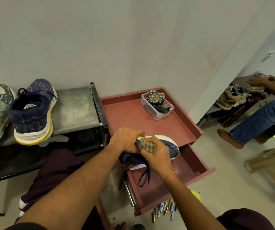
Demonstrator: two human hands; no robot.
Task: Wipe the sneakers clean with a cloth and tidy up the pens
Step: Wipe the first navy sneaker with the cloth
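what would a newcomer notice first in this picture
At the centre, the left hand grips a navy sneaker while the right hand holds a checked cloth against it, above an open red drawer. A matching sneaker stands on the grey rack at left; pens lie scattered on the floor below the drawer.

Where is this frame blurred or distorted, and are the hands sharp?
Head view: left hand, right hand, cloth and sneaker fairly sharp; wooden furniture at the right edge smeared by motion; right wall leans with wide-lens distortion; light soft, no glare.
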